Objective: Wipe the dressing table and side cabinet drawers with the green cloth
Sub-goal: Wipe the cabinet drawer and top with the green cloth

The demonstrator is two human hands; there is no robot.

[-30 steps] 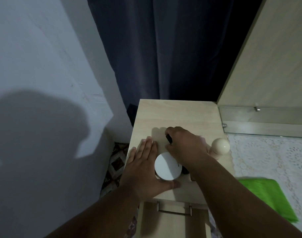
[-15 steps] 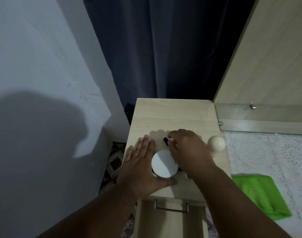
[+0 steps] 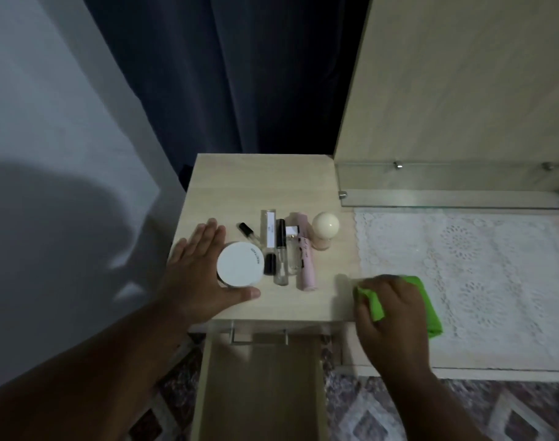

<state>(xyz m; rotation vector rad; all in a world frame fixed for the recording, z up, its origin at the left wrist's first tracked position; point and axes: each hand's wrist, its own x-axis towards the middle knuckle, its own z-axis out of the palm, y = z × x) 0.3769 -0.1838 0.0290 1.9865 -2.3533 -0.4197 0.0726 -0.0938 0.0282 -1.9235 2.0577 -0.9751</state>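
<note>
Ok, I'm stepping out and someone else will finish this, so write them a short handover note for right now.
Left hand: flat on the side cabinet top, thumb and fingers around the white jar.
Right hand: grip on the green cloth at the seam between the cabinet and the dressing table.
Small bottles and tubes lie in a row beside the jar.
Top drawer stands open.
Done: cloth in hand.
Left: judging by this, wiping the tops and drawers.

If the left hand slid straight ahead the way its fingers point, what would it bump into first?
Probably nothing on the cabinet top. The left hand points up past the white jar, and the small black-capped vial lies just right of that line. Beyond hangs the dark curtain.
</note>
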